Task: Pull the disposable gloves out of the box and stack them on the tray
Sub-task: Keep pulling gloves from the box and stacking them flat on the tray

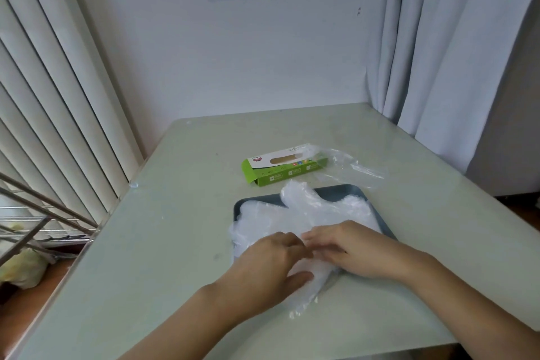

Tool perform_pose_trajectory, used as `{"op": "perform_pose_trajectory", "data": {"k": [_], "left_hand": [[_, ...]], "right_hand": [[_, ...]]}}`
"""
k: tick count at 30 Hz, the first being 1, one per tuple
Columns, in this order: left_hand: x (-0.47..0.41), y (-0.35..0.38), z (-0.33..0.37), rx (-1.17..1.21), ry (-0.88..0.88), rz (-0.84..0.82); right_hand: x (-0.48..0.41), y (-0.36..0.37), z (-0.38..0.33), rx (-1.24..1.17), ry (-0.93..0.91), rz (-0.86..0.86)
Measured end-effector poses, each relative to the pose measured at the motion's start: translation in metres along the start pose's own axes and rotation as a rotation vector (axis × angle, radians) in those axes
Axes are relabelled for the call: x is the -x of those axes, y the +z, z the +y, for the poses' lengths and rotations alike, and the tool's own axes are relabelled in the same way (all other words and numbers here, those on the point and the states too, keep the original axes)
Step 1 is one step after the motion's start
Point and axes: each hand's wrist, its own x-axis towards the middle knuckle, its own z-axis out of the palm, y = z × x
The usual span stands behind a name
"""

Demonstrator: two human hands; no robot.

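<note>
Gloves (pixel 309 207) of crinkled clear film on grey tray (pixel 347 188), right hand (pixel 350 248) flat atop, left hand (pixel 271 263) grip unclear
</note>
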Motion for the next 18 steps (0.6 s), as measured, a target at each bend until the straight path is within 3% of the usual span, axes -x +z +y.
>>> {"op": "perform_pose_trajectory", "data": {"k": [10, 18], "left_hand": [[0.013, 0.010, -0.011, 0.127, -0.036, -0.215], [0.014, 0.009, -0.010, 0.122, -0.087, -0.243]], "right_hand": [[-0.020, -0.002, 0.008, 0.267, 0.061, -0.238], [-0.059, -0.016, 0.029, 0.397, 0.032, -0.088]]}}
